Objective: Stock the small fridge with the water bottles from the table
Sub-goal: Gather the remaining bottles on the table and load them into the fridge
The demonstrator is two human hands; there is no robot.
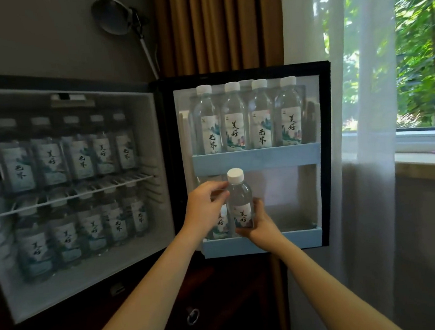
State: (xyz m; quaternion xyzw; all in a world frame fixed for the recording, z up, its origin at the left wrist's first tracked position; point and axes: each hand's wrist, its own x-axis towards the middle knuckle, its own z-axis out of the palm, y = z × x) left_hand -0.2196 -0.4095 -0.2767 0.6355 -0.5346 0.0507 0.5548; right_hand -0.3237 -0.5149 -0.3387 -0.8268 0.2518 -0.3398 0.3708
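The small fridge (156, 133) stands open, its door (327, 156) swung out to the right. My right hand (261, 222) grips the lower part of a clear water bottle (239, 197) with a white cap, held upright just above the lower door shelf (295, 239). My left hand (205, 207) curls its fingers around a second bottle (221, 224) standing in that shelf's left end, mostly hidden behind the hand. Several bottles (249, 118) fill the upper door shelf. Two rows of bottles (75, 160) fill the fridge interior.
The right part of the lower door shelf holds nothing. A dark wooden cabinet with a ring pull (193, 316) stands below the fridge. Brown curtains (216, 27), a sheer curtain (366, 153) and a window sill (426, 158) lie to the right.
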